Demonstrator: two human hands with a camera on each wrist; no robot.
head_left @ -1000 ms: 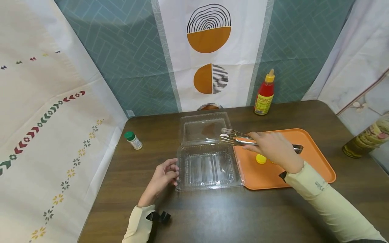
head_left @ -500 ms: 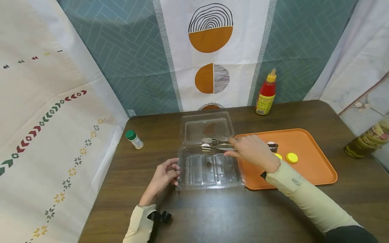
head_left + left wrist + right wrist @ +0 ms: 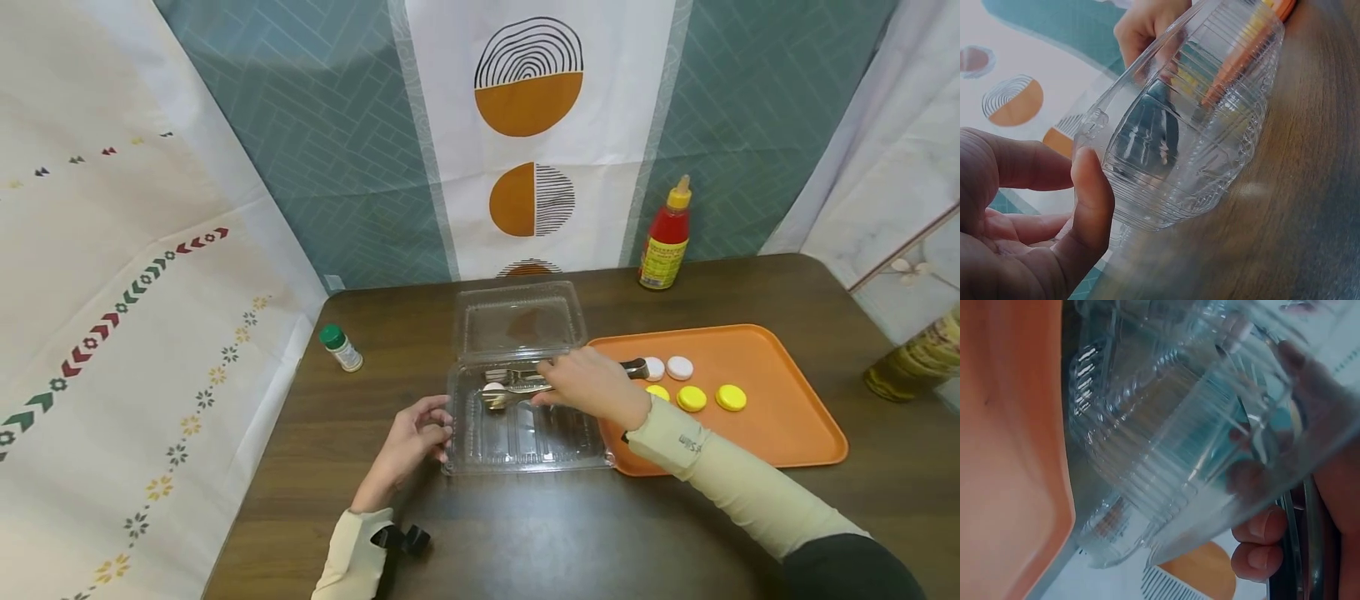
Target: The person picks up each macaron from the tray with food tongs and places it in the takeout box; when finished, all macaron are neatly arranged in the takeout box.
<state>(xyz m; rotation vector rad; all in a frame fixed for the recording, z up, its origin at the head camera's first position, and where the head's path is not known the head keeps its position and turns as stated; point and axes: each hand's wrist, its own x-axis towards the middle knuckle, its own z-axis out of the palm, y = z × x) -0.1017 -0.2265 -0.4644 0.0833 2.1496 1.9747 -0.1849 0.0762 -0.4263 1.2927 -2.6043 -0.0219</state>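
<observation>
A clear plastic clamshell box (image 3: 536, 460) lies unfolded on the table, its lid (image 3: 483, 321) flat behind the base. My left hand (image 3: 405, 446) pinches the base's left rim between thumb and fingers, as the left wrist view (image 3: 1088, 187) also shows. My right hand (image 3: 592, 383) grips metal tongs (image 3: 517, 392) with fork-like tips. Between those tips a white round disc (image 3: 492, 387), macaron-like, is held over the left back part of the base. In the right wrist view my right fingers (image 3: 1263, 526) wrap the tong arms, partly seen through the plastic.
An orange tray (image 3: 780, 417) sits against the box's right side, with yellow discs (image 3: 731, 397) and white discs (image 3: 679, 367) on it. A red sauce bottle (image 3: 665, 242) stands behind, an oil bottle (image 3: 911, 358) far right, a green-capped shaker (image 3: 341, 348) left.
My right hand has moved left with the tongs and the white disc, from the tray's edge to over the box's base. My left hand keeps its pinch on the rim.
</observation>
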